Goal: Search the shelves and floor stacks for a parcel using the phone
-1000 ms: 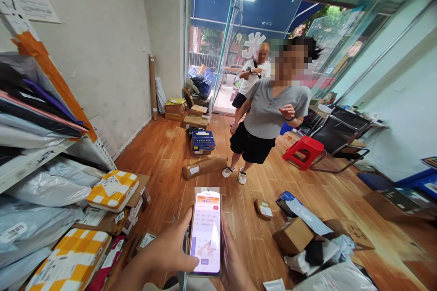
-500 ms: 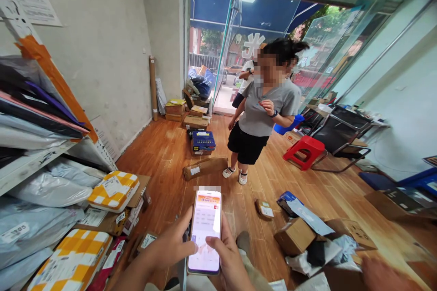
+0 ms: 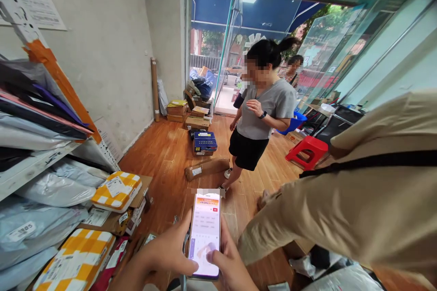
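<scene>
A phone (image 3: 204, 236) with a lit screen stands upright between my two hands at the bottom centre. My left hand (image 3: 170, 248) wraps its left side, the thumb low on the screen's edge. Around the right side is my right hand (image 3: 230, 252), its thumb over the lower part of the screen. The display shows an orange banner, a red button and blurred text too small to read. Fingers behind the phone are hidden.
Parcels fill the shelf (image 3: 44, 163) at left. A person in grey (image 3: 269, 109) stands ahead; a person in tan clothing (image 3: 368, 200) leans in from the right over parcels. A long package (image 3: 208, 169), blue box (image 3: 204, 142) and red stool (image 3: 307, 152) are on the floor.
The person in tan clothing has come in at the right, covering many floor parcels. The person in grey has turned and stepped. My right thumb has moved lower on the screen, and my left thumb too.
</scene>
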Available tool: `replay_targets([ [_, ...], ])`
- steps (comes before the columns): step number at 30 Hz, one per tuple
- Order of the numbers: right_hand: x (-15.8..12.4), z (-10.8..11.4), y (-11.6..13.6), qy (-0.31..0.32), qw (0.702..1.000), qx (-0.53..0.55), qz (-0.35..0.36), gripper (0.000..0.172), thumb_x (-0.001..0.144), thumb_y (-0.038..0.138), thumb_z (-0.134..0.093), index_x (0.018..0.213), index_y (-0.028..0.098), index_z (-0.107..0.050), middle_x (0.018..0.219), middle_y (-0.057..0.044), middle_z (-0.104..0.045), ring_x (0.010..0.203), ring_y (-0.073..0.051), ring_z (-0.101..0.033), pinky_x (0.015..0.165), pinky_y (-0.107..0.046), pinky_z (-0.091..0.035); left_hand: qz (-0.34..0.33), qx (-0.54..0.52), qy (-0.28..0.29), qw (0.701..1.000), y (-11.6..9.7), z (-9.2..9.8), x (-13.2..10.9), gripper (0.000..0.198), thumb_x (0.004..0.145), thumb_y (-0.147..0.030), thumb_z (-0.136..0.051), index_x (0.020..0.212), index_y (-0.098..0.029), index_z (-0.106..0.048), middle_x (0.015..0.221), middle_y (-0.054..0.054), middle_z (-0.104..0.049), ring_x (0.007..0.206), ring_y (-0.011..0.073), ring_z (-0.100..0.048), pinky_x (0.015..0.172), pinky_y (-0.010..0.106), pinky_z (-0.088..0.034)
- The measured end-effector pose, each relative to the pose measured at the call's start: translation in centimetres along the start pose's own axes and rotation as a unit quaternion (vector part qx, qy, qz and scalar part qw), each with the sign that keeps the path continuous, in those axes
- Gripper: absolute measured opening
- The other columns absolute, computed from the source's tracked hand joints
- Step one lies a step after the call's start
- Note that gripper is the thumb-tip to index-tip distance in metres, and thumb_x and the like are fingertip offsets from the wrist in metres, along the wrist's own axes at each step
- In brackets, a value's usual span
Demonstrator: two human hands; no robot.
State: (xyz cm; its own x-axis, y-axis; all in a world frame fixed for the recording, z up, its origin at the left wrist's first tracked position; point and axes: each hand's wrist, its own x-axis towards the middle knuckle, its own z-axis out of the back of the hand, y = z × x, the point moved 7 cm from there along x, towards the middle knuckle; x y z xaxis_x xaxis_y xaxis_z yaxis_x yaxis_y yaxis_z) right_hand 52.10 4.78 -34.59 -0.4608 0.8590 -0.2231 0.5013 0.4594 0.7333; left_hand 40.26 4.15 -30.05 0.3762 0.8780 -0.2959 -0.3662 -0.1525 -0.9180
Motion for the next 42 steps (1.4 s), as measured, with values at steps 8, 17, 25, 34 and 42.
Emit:
replay_targets([
  [8,0.5,0.1,-0.1,-0.166,0.985,0.003,-0.047,0.058,0.064,0.058,-0.072,0.104,0.017,-0.061,0.093,-0.007,-0.076,0.086,-0.027,-0.069,0.076,-0.038,-0.053,0.023,0.059,0.013,0.998,0.3,-0.4,0.0,0.105,0.05,-0.016,-0.064,0.145,-0.016,-0.021,0.136,0.015,-0.049,0.123,0.0324,-0.046,0.107,0.045,-0.036],
  [17,1.2,-0.8,-0.6,-0.144,0.987,0.05,-0.055,0.061,0.06,0.071,-0.068,0.087,0.017,-0.071,0.071,-0.004,-0.075,0.062,-0.02,-0.064,0.057,-0.03,-0.05,0.003,-0.031,-0.017,0.999,1.0,0.3,0.3,0.073,0.072,-0.029,-0.058,0.141,-0.02,-0.037,0.141,0.008,-0.05,0.12,0.0273,-0.049,0.104,0.039,-0.037],
  [25,1.3,-1.5,0.3,-0.139,0.989,0.034,-0.047,0.061,0.057,0.075,-0.067,0.082,0.02,-0.075,0.078,-0.002,-0.077,0.063,-0.016,-0.063,0.059,-0.026,-0.049,-0.036,-0.139,-0.129,0.981,1.0,2.6,2.6,0.028,0.082,-0.04,-0.047,0.081,-0.016,-0.061,0.076,0.002,-0.064,0.08,0.0198,-0.056,0.084,0.031,-0.043],
  [34,1.7,-0.9,0.4,-0.154,0.987,0.035,-0.039,0.065,0.054,0.074,-0.07,0.089,0.02,-0.073,0.08,-0.001,-0.077,0.073,-0.019,-0.067,0.067,-0.028,-0.05,-0.034,-0.116,-0.109,0.987,0.4,3.1,3.6,0.033,0.08,-0.04,-0.048,0.09,-0.013,-0.066,0.088,0.004,-0.069,0.087,0.0214,-0.059,0.08,0.031,-0.045],
  [42,1.8,-1.9,1.0,-0.088,0.995,0.035,-0.036,0.066,0.066,0.073,-0.061,0.095,0.015,-0.073,0.09,-0.009,-0.077,0.084,-0.027,-0.07,0.082,-0.039,-0.053,-0.057,-0.074,-0.013,0.996,0.3,1.8,2.9,0.076,0.06,-0.013,-0.056,0.135,-0.015,-0.041,0.124,0.007,-0.062,0.114,0.0258,-0.055,0.097,0.036,-0.045],
])
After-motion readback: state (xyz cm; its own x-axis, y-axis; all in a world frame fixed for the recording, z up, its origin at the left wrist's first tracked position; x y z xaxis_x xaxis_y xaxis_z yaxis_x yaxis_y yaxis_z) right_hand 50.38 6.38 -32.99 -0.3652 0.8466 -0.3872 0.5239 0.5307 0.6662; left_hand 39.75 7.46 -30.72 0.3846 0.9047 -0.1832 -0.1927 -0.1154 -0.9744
